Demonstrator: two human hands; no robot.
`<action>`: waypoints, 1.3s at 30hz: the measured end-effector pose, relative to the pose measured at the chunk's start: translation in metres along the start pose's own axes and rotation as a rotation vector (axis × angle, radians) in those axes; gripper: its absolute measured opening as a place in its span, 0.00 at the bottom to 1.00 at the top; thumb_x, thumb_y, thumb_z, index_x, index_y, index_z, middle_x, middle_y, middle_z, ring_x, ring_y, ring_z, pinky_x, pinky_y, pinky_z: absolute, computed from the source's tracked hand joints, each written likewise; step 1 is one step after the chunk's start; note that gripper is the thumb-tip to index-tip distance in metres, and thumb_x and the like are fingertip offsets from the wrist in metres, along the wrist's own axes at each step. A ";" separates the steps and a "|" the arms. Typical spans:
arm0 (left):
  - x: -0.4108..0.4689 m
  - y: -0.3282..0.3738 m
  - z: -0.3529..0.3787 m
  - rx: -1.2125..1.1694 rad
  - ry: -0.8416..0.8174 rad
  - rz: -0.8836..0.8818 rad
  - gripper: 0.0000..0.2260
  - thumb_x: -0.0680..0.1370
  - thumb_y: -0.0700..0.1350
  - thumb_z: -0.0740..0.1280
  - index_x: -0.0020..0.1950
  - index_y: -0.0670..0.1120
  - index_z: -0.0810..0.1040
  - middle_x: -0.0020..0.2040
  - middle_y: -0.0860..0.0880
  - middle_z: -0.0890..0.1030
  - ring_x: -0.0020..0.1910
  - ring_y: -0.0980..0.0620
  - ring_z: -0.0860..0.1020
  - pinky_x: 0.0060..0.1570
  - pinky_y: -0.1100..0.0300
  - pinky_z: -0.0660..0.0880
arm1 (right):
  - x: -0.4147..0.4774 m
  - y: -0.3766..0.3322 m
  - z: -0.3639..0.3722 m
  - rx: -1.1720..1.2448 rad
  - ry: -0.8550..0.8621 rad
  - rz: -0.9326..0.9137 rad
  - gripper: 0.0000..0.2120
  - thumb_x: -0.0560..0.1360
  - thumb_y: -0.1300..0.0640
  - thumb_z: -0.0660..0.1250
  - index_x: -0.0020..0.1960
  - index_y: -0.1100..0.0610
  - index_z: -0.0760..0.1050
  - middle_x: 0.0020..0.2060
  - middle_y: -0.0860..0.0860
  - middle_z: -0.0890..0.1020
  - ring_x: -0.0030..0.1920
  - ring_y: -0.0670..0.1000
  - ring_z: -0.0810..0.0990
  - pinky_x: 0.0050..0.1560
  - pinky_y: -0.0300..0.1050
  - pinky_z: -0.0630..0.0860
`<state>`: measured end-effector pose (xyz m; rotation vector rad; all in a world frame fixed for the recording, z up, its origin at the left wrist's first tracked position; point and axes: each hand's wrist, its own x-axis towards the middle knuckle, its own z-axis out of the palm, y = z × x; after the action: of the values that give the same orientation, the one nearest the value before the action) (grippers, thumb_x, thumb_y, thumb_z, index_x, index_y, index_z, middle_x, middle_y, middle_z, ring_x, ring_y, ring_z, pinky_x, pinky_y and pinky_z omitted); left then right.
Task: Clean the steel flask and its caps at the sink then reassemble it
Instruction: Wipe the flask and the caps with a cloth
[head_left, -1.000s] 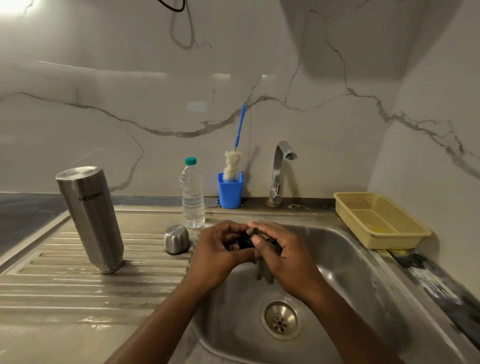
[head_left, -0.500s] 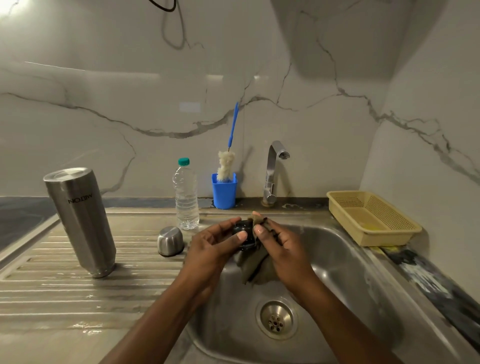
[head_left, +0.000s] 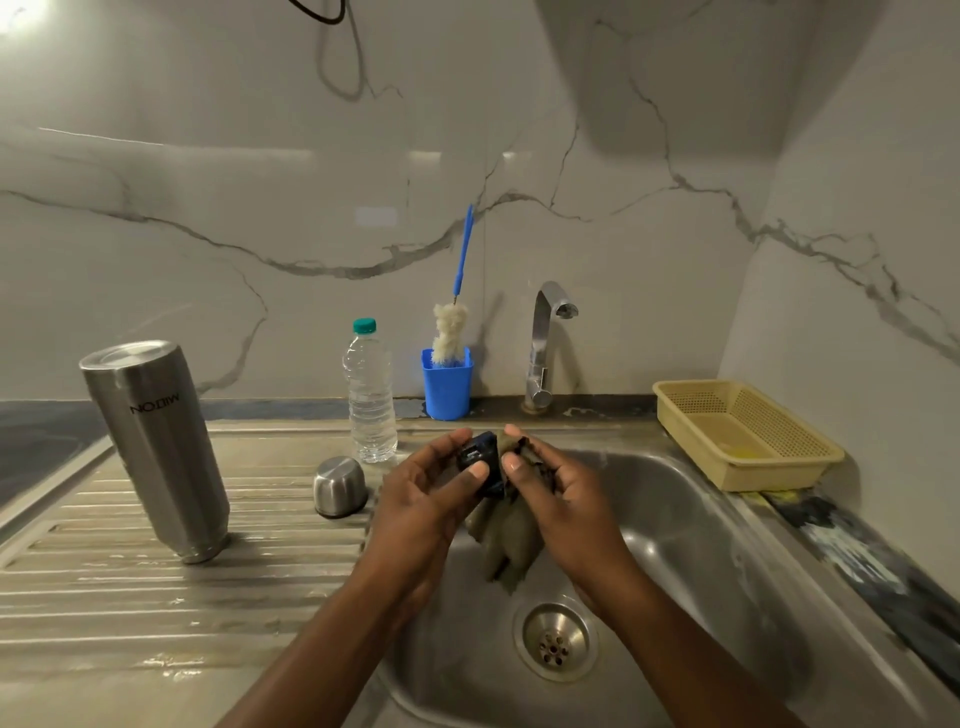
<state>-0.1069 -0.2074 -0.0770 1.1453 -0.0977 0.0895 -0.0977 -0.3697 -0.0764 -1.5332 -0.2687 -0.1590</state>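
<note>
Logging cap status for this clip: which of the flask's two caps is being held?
The small dark plastic cap, gripped by the left hand over the sink; the domed steel cap stands on the ribbed drainboard, touched by neither hand.

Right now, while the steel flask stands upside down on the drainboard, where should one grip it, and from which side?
Probably the middle of the steel flask, taken from the near side. It is a smooth cylinder standing on its narrower mouth end, so a grip near either end may tip it. The steel cap sits close on its right.
</note>
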 end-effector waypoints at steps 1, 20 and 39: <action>0.000 -0.002 0.000 0.003 0.005 0.005 0.24 0.77 0.33 0.72 0.73 0.43 0.76 0.63 0.43 0.85 0.64 0.45 0.83 0.65 0.47 0.79 | -0.001 0.001 0.001 0.028 -0.008 0.063 0.15 0.82 0.49 0.69 0.68 0.44 0.80 0.57 0.45 0.87 0.58 0.44 0.85 0.56 0.41 0.82; -0.004 0.002 -0.003 0.102 -0.047 -0.077 0.15 0.78 0.32 0.71 0.65 0.41 0.82 0.59 0.41 0.87 0.61 0.43 0.85 0.64 0.48 0.79 | 0.004 0.005 -0.010 -0.140 -0.006 -0.061 0.18 0.80 0.48 0.72 0.69 0.43 0.79 0.58 0.42 0.86 0.59 0.40 0.83 0.58 0.39 0.81; -0.005 -0.008 -0.005 0.310 -0.109 -0.016 0.16 0.77 0.33 0.73 0.65 0.43 0.83 0.59 0.44 0.87 0.60 0.44 0.85 0.60 0.49 0.83 | 0.002 -0.004 -0.021 -0.655 0.002 -0.254 0.10 0.80 0.46 0.71 0.61 0.46 0.82 0.47 0.41 0.85 0.49 0.34 0.81 0.47 0.25 0.74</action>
<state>-0.1107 -0.2066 -0.0871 1.4609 -0.1756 0.0286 -0.0957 -0.3905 -0.0725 -2.1432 -0.4377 -0.4848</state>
